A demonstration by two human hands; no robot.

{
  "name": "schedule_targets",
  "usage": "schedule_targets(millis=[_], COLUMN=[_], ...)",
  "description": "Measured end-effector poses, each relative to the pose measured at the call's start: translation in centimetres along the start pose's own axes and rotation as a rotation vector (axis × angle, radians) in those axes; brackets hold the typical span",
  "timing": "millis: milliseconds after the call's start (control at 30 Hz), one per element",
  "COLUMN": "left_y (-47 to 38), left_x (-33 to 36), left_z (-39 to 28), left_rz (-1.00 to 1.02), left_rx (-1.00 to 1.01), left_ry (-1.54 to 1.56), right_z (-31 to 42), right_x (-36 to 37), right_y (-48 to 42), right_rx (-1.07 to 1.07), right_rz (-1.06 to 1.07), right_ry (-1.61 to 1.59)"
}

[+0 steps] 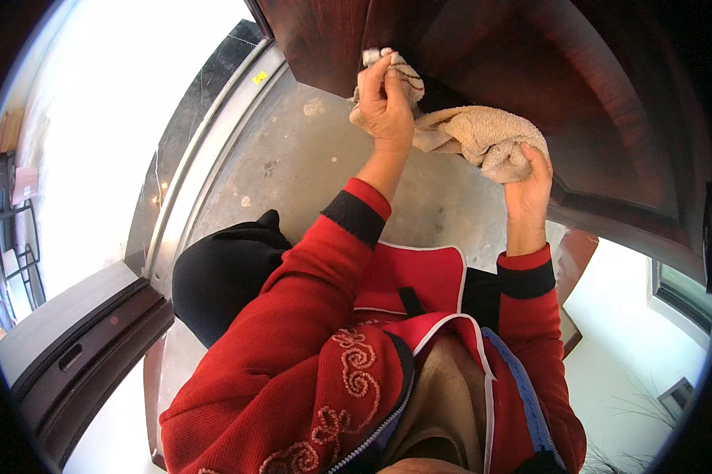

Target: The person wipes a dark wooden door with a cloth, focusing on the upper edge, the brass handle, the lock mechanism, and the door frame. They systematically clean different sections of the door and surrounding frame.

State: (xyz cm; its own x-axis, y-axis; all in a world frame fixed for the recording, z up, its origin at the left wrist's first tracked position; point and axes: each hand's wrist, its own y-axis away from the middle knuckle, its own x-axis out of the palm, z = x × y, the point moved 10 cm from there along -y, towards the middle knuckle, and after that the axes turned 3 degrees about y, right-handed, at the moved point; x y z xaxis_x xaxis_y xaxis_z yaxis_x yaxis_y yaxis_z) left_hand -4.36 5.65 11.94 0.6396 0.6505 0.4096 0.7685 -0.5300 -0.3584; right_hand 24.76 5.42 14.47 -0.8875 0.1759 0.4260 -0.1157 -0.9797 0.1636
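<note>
A beige terry towel (pixel 474 133) stretches, bunched and twisted, between my two hands. My left hand (pixel 385 106) pinches one end, which has dark stripes, close to the dark reddish-brown wooden door (pixel 510 53). Around the thicker, folded end curl the fingers of my right hand (pixel 528 183), partly hidden behind the cloth. Both hands are at the lower part of the door panel; whether the towel presses on the wood cannot be told.
Below lies a stained grey floor (pixel 308 154). A metal door sill (pixel 214 136) with a yellow sticker (pixel 260 77) runs along the left. The dark door frame (pixel 89 343) with a latch slot stands at lower left. Near my lap hangs a red apron (pixel 415 272) with white edging.
</note>
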Motion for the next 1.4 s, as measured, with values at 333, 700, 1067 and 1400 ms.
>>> schedule_targets(millis=[333,700,1067,1400], left_y=[1.1,4.2,10.1,10.7], left_x=[1.1,-1.6,-4.6,-4.3], left_z=[-0.3,6.1,16.7,16.0], left_rz=[0.245,0.236,-0.053,0.126], left_rx=[0.094,-0.125,-1.089,-1.085], left_ry=[-0.373,-0.353,0.346,0.173], right_z=[-0.1,0.0,0.1,0.2], right_x=[0.5,0.1,0.3,0.8], right_y=[0.2,0.3,0.2,0.1], right_rx=[0.012,0.003,-0.003,0.024], right_rz=[0.016,-0.037,-0.013,0.018], right_ry=[-0.011,0.029,0.037,0.069])
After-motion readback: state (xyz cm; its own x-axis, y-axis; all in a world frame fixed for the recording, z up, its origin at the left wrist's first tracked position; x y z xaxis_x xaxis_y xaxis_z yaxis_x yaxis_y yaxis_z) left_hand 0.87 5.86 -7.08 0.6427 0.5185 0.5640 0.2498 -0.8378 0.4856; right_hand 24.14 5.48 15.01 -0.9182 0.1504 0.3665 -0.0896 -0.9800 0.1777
